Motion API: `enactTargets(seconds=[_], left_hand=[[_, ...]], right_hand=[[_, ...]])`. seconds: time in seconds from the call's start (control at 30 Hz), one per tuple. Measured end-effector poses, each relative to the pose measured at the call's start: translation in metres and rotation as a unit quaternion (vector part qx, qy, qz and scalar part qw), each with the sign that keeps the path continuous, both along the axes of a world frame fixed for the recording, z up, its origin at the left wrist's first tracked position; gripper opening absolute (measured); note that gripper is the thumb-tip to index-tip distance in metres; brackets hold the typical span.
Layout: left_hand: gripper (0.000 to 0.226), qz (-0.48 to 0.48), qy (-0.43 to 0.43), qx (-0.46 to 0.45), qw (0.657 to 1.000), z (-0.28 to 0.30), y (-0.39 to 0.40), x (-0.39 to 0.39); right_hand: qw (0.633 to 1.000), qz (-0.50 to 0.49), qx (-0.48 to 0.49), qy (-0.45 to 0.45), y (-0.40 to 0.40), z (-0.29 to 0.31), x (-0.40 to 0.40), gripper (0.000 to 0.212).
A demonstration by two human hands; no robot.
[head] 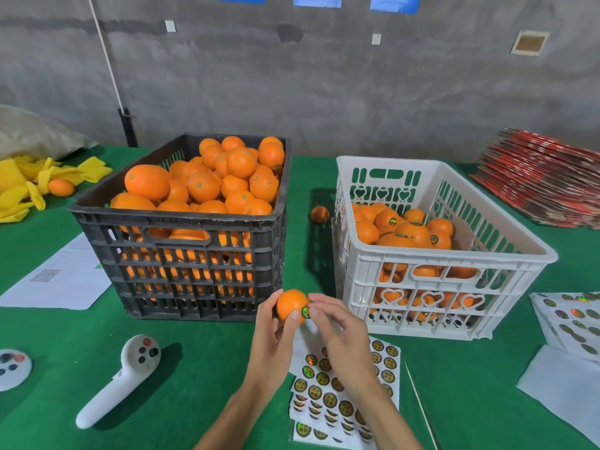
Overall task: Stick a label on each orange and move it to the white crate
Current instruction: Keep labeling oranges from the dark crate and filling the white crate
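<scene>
Black crate (181, 254): heaped with unlabelled oranges, left on the green counter (201, 368).
Left hand (276, 339): fingers closed around one orange (290, 305), held above the counter between the crates.
Label (306, 311): on that orange (right side).
Right hand (341, 332): fingertips pinched together at the label.
White crate (454, 254): right, partly filled with labelled oranges.

Both forearms extended forward and raised, left hand (276, 332) curled in a grip around an orange (290, 303), right hand (337, 332) held alongside, fingertips (314, 310) pressed to it
</scene>
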State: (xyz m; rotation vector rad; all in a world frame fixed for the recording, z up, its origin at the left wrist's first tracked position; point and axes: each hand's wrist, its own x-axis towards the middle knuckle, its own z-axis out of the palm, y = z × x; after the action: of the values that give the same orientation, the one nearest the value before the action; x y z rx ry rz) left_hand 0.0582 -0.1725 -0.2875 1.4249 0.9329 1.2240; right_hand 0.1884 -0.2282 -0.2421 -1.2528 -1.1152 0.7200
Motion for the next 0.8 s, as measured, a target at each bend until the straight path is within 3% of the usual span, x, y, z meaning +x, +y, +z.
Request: enactTargets(seconds=[0.1, 0.27, 0.37, 0.43, 0.53, 0.63, 0.73, 0.8], left_hand=[[0.057, -0.012, -0.066, 0.007, 0.998, 0.026, -0.004, 0.001], [0.049, -0.007, -0.117, 0.024, 0.993, 0.069, -0.006, 0.010], [0.046, -0.019, -0.119, 0.033, 0.992, 0.094, -0.003, 0.012], [0.045, -0.048, -0.103, 0.039, 0.993, 0.111, 0.002, 0.012], [0.052, -0.100, -0.023, 0.092, 0.990, 0.144, 0.015, 0.006], [0.048, -0.083, 0.105, 0.241, 0.961, 0.182, 0.033, -0.002], [0.039, 0.028, 0.174, 0.356, 0.918, 0.215, 0.068, -0.016], [0.037, 0.068, 0.280, 0.340, 0.895, 0.230, 0.099, -0.026]], right_hand=[[0.999, -0.022, 0.042, 0.008, 0.004, 0.014, -0.007, 0.010], [0.988, -0.068, 0.119, -0.075, 0.008, 0.044, -0.011, 0.023], [0.995, -0.025, 0.091, -0.019, 0.012, 0.066, -0.004, 0.063], [0.998, 0.014, 0.065, -0.009, 0.015, 0.080, 0.004, 0.072], [0.996, 0.014, 0.087, -0.025, 0.018, 0.094, 0.013, 0.054], [0.989, -0.026, 0.144, -0.028, 0.022, 0.111, 0.028, 0.047], [0.952, -0.159, 0.139, -0.221, 0.029, 0.124, 0.041, 0.046], [0.902, -0.248, 0.133, -0.328, 0.034, 0.125, 0.045, 0.047]])
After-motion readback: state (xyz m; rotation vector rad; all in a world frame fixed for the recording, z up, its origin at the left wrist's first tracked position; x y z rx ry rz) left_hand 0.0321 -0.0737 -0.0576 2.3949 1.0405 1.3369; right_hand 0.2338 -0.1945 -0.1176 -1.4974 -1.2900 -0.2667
